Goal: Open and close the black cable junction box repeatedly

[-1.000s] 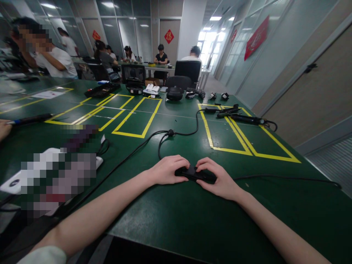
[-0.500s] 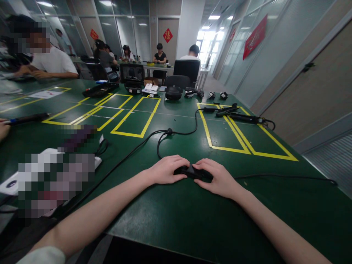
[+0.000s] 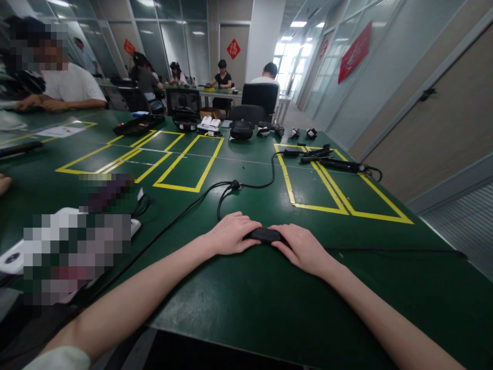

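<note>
A black oblong block [image 3: 266, 235], which looks like a power adapter, lies low over the near part of the table between my hands. My left hand [image 3: 233, 234] is closed on its left end, thumb below and fingers above. On the other end my right hand [image 3: 302, 246] is closed in the same way. Each palm hides part of the block. A black cable [image 3: 393, 250] runs off to the right from beside my right hand. Behind my left hand, a second black cord [image 3: 219, 205] curves up to a plug [image 3: 235, 184].
Yellow tape [image 3: 319, 208] marks rectangles on the green table [image 3: 231, 303]. A black curling-iron-like tool [image 3: 342, 165] lies at the right. Blurred-out items and a white phone-like object [image 3: 13, 259] are at the left. A tray [image 3: 138, 125] stands at the back. Another person's hand [image 3: 3, 184] shows at the left edge.
My fingers have shifted on the black block, and more of its top shows between them. At the left, the other person's hand and the dark tool have come apart, the tool shifting left.
</note>
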Available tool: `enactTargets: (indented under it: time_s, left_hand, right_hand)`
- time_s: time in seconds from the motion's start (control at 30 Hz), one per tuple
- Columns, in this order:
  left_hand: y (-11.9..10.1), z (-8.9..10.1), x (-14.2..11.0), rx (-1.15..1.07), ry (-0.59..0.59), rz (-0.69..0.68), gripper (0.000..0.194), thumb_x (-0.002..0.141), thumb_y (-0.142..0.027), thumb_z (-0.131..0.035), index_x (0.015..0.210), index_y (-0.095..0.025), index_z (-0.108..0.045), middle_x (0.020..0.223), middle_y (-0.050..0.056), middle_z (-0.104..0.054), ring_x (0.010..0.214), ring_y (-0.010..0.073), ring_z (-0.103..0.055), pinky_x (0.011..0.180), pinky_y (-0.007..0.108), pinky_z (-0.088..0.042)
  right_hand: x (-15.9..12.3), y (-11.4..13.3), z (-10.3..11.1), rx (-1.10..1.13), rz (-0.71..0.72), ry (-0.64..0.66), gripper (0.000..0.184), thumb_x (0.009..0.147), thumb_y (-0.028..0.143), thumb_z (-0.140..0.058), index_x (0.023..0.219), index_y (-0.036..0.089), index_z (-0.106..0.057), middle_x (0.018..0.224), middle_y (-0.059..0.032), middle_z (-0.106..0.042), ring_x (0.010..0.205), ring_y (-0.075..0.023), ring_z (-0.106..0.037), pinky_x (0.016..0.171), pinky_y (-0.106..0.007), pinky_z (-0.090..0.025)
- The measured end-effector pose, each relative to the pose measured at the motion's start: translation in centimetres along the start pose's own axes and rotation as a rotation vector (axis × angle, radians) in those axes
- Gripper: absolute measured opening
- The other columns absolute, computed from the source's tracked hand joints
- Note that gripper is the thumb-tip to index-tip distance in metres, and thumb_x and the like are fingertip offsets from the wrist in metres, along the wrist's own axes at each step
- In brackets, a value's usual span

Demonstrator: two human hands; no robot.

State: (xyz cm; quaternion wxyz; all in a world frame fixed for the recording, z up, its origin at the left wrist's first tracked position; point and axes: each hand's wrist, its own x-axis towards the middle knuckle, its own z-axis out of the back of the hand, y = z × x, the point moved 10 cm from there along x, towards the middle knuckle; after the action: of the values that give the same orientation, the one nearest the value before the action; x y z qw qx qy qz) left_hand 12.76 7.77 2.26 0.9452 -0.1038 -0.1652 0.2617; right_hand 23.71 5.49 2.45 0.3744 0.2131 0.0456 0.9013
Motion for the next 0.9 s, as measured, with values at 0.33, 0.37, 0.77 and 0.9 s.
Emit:
enactTargets:
  time_s: [0.33,0.37,0.77,0.9]
  left_hand:
    - [-0.8,0.4,-0.3,0.047,0.013,-0.047,0.03,0.098,-0.042,-0.066,0.115,-0.018,-0.068,0.084,0.004,-0.073,0.077,0.0217,-0.069,0.078,0.032,-0.047]
    - [-0.9,0.4,-0.3,0.054,0.005,-0.046,0.032,0.098,-0.044,-0.066,0.116,-0.018,-0.068,0.086,0.004,-0.073,0.078,0.0218,-0.069,0.077,0.032,-0.047]
    - [-1.1,0.7,-0.3,0.078,-0.071,-0.024,0.04,0.097,-0.048,-0.067,0.124,-0.018,-0.065,0.098,0.006,-0.076,0.088,0.0219,-0.07,0.08,0.031,-0.049]
    - [-0.8,0.6,-0.4,0.055,-0.078,0.037,0.049,0.095,-0.047,-0.069,0.134,-0.018,-0.06,0.105,0.007,-0.077,0.093,0.0231,-0.072,0.081,0.031,-0.052]
  right_hand:
    - [-0.1,0.3,-0.1,0.058,0.001,0.03,0.022,0.101,0.035,-0.06,0.115,0.019,-0.067,0.101,-0.0109,-0.078,0.084,-0.0249,-0.074,0.075,-0.038,-0.059]
    - [-0.2,0.4,-0.2,0.045,0.006,0.027,0.023,0.101,0.035,-0.059,0.115,0.018,-0.067,0.102,-0.0118,-0.078,0.084,-0.0253,-0.074,0.075,-0.038,-0.059]
    - [-0.2,1.2,1.1,0.032,0.115,-0.057,0.02,0.103,0.03,-0.054,0.117,0.019,-0.064,0.098,-0.0094,-0.077,0.083,-0.0232,-0.075,0.073,-0.034,-0.057]
    - [-0.4,1.4,1.2,-0.003,0.142,-0.072,0.023,0.102,0.026,-0.053,0.12,0.018,-0.064,0.101,-0.0105,-0.077,0.08,-0.0221,-0.074,0.069,-0.032,-0.056]
